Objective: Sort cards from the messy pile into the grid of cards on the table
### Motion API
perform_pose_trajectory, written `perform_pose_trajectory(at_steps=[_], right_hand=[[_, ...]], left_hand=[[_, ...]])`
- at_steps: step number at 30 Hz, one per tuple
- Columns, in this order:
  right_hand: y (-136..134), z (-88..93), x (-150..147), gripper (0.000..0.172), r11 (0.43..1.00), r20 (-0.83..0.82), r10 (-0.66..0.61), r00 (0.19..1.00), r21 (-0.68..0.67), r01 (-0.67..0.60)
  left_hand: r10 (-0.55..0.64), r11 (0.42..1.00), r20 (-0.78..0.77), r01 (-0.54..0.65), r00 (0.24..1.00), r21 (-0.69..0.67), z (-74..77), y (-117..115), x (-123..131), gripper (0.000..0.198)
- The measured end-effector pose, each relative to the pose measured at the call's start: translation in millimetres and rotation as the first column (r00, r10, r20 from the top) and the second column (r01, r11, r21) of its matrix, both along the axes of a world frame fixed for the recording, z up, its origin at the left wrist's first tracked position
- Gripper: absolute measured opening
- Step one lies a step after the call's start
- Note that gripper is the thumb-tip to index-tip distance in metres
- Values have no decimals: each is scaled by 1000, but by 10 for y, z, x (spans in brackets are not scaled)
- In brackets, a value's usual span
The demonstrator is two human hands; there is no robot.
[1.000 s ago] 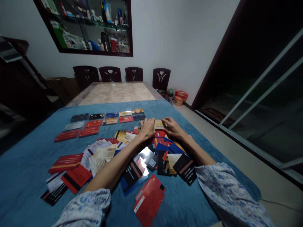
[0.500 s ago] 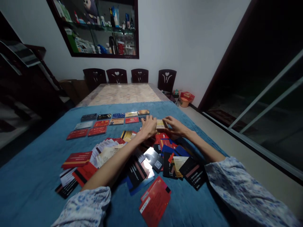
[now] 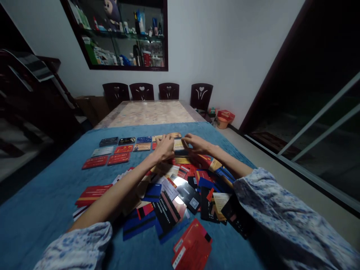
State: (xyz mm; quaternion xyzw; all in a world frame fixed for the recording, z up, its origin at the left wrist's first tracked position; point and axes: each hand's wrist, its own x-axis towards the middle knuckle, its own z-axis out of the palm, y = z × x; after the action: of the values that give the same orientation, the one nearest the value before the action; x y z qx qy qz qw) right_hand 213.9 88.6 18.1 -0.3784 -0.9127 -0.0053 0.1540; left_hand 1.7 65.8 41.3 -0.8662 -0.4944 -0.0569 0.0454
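Both hands hold a pale gold card by its opposite ends, over the right end of the laid-out rows. My left hand has its fingers closed at the left end and hides some cards behind it. My right hand pinches the right end. Whether other cards lie under the gold one I cannot tell. To the left are neat rows of cards, among them a blue card and a red card. Beneath my forearms spreads a loose heap with a black card and a blue card.
Red cards lie nearest me, and another red card is at left. A blue cloth covers the near table, with marbled tabletop beyond. Several dark chairs stand at the far end.
Both hands have moved left with the pale gold card, toward the end of the rows. My left forearm has shifted left, baring more blue and black cards. The view has shifted slightly.
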Motion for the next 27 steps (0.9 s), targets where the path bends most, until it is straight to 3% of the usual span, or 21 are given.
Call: perform_pose_trajectory(at_steps=[3, 8, 17, 27], right_hand=[[115, 46, -127, 17, 1000, 14, 11, 1000, -1, -11], [309, 127, -353, 18, 1000, 65, -18, 998, -6, 18], [571, 358, -734, 25, 992, 235, -110, 966, -41, 123], [916, 279, -991, 28, 983, 291, -135, 947, -82, 165]], left_hand=[[-2, 1000, -3, 2, 1000, 3, 17, 129, -119, 41], [21, 1000, -29, -22, 999, -17, 59, 340, -297, 24], [50, 997, -71, -54, 996, -56, 123, 691, -602, 17], [68, 993, -125, -79, 990, -89, 6, 1111, -773, 32]])
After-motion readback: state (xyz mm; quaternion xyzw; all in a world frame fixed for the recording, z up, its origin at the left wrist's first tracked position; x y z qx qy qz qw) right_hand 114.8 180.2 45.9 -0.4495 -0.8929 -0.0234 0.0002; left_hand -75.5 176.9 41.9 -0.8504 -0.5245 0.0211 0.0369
